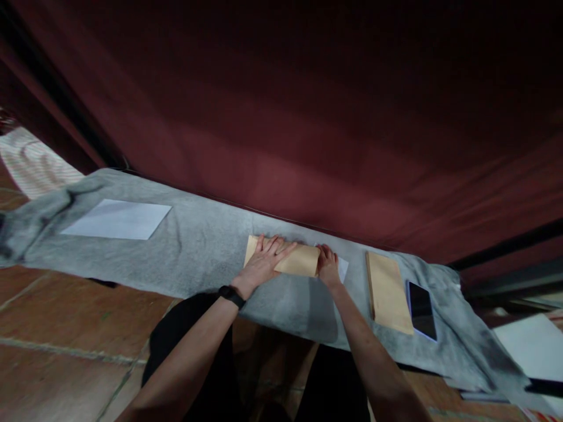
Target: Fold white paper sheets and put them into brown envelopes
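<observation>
A tan paper envelope [299, 259] lies crosswise on the grey cloth in front of me. My left hand [263, 264] rests flat on its left part with the fingers spread, pressing it down. At the envelope's right end, my right hand [328, 265] has its fingers bent around a piece of white paper [343, 268], which shows on both sides of the hand. How far the paper reaches under or into the envelope is hidden by the fingers. A dark band sits on my left wrist.
To the right lie a stack of tan envelopes [389, 293] and a phone [422, 310] with a dark screen. White sheets [118, 219] lie far left on the grey cloth [206, 246]. A dark red curtain [281, 146] hangs behind. Tiled floor [65, 346] shows below the cloth.
</observation>
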Available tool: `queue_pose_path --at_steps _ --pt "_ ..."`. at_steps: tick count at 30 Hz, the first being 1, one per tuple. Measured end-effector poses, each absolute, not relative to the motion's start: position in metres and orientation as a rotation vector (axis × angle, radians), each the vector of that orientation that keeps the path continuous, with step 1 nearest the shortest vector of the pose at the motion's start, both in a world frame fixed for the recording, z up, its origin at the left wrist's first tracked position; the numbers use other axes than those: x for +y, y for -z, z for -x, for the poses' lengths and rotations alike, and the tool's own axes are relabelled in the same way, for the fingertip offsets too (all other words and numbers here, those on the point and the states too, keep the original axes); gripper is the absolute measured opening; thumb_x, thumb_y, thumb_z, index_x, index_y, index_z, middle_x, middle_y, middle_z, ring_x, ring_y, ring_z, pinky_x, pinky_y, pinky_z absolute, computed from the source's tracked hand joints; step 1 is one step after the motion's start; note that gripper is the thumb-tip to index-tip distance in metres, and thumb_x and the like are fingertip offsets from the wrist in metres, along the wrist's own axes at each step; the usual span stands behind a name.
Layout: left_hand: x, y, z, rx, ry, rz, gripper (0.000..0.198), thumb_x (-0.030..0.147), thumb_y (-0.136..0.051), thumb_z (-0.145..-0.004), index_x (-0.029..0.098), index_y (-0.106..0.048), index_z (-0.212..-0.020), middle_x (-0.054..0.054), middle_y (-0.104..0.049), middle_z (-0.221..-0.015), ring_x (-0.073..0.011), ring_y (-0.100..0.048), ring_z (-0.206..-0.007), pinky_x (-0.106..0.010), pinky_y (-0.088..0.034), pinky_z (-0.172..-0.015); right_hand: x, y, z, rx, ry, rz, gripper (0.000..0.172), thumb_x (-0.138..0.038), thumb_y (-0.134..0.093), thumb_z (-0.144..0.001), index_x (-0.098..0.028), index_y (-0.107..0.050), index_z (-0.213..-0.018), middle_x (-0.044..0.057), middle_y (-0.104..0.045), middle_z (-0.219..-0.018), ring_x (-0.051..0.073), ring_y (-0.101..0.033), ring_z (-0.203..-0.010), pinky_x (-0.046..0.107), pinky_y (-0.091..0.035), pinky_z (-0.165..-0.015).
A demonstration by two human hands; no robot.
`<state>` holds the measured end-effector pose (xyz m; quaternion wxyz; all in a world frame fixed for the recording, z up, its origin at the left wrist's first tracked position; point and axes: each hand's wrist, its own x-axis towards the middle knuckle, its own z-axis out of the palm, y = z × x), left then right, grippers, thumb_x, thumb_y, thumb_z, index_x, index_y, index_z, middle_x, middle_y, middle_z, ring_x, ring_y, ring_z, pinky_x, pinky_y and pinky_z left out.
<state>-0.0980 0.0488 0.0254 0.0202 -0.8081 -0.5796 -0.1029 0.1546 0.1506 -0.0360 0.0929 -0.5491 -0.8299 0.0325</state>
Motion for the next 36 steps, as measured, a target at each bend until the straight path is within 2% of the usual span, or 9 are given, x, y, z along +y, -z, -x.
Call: queue_pose_path --at_steps 5,8,12,15,20,24,27,32,36 --pt "0.05 -0.027 0.109 -2.028 0.354 2.549 0.109 0.031 -0.073 -0.079 0.03 -0.005 -0.164 -0.017 -0.039 -0.158 -0.0352 -0.032 -0.15 -0.063 -0.008 -0.122 0.17 0.02 -0.163 -2.436 -0.39 1.624 0.056 -0.025 -0.056 -0.092 -0.013 -0.052 -0.147 0.017 -0.053 -0.146 0.028 -0.049 -0.132 0.037 -0.036 -0.113" --pt "0.051 -0.03 0.122 -2.208 0.338 2.535 0.108 0.033 -0.072 -0.077 0.03 -0.008 -0.164 -0.016 -0.043 -0.155 -0.0344 -0.036 -0.147 -0.061 -0.011 -0.122 0.181 0.01 -0.166 -2.421 -0.508 1.633 0.057 -0.018 -0.064 -0.083 -0.017 -0.059 -0.14 0.013 -0.058 -0.14 0.026 -0.052 -0.129 0.034 -0.041 -0.107" --pt "0.053 -0.031 0.135 -2.414 0.239 2.446 0.108 0.035 -0.071 -0.072 0.029 -0.013 -0.163 -0.016 -0.047 -0.151 -0.0362 -0.042 -0.142 -0.061 -0.01 -0.122 0.188 -0.003 -0.171 -2.386 -0.637 1.592 0.041 -0.004 -0.059 -0.073 -0.02 -0.075 -0.106 0.007 -0.073 -0.111 0.022 -0.063 -0.11 0.03 -0.046 -0.098" --pt "0.055 -0.03 0.137 -2.488 0.18 2.384 0.11 0.035 -0.071 -0.069 0.029 -0.015 -0.163 -0.016 -0.045 -0.154 -0.0385 -0.041 -0.143 -0.063 -0.009 -0.121 0.188 -0.019 -0.182 -2.33 -0.735 1.509 0.028 -0.003 -0.055 -0.072 -0.019 -0.074 -0.083 0.006 -0.074 -0.092 0.022 -0.066 -0.096 0.03 -0.048 -0.091" --pt "0.058 -0.029 0.136 -2.48 0.155 2.416 0.115 0.037 -0.071 -0.068 0.026 -0.009 -0.164 -0.017 -0.037 -0.162 -0.0385 -0.024 -0.153 -0.061 -0.009 -0.121 0.181 -0.055 -0.216 -2.124 -0.876 1.318 0.019 -0.014 -0.059 -0.075 -0.021 -0.069 -0.089 0.004 -0.073 -0.106 0.02 -0.067 -0.098 0.03 -0.05 -0.089" --pt "0.058 -0.028 0.137 -2.487 0.061 2.405 0.116 0.034 -0.07 -0.064 0.026 -0.012 -0.164 -0.017 -0.029 -0.166 -0.0383 -0.017 -0.156 -0.063 -0.009 -0.121 0.166 -0.061 -0.241 -1.573 -1.283 1.036 0.018 -0.027 -0.073 -0.068 -0.023 -0.064 -0.083 0.003 -0.072 -0.116 0.021 -0.068 -0.097 0.031 -0.051 -0.085" --pt "0.058 -0.025 0.138 -2.465 0.025 2.4 0.114 0.034 -0.069 -0.063 0.026 -0.016 -0.164 -0.017 -0.026 -0.168 -0.0391 -0.016 -0.156 -0.064 -0.01 -0.12 0.149 -0.041 -0.251 -1.326 -1.456 1.069 0.026 -0.026 -0.081 -0.058 -0.023 -0.064 -0.078 0.002 -0.074 -0.105 0.02 -0.068 -0.089 0.03 -0.051 -0.083" --pt "0.059 -0.02 0.143 -2.428 0.022 2.444 0.111 0.038 -0.072 -0.066 0.023 -0.02 -0.163 -0.018 -0.023 -0.169 -0.0421 -0.016 -0.156 -0.067 -0.011 -0.12 0.119 -0.001 -0.265 -1.159 -1.582 1.227 0.019 -0.025 -0.079 -0.057 -0.021 -0.066 -0.071 0.0 -0.071 -0.076 0.017 -0.064 -0.069 0.028 -0.051 -0.069" --pt "0.063 -0.016 0.139 -2.231 0.384 2.577 0.093 0.053 -0.066 -0.079 0.022 -0.03 -0.16 -0.017 -0.028 -0.167 -0.0404 -0.021 -0.155 -0.064 -0.018 -0.122 0.111 0.007 -0.275 -1.066 -1.561 1.287 0.017 -0.027 -0.073 -0.065 -0.021 -0.067 -0.079 0.002 -0.071 -0.076 0.017 -0.066 -0.07 0.028 -0.054 -0.066"
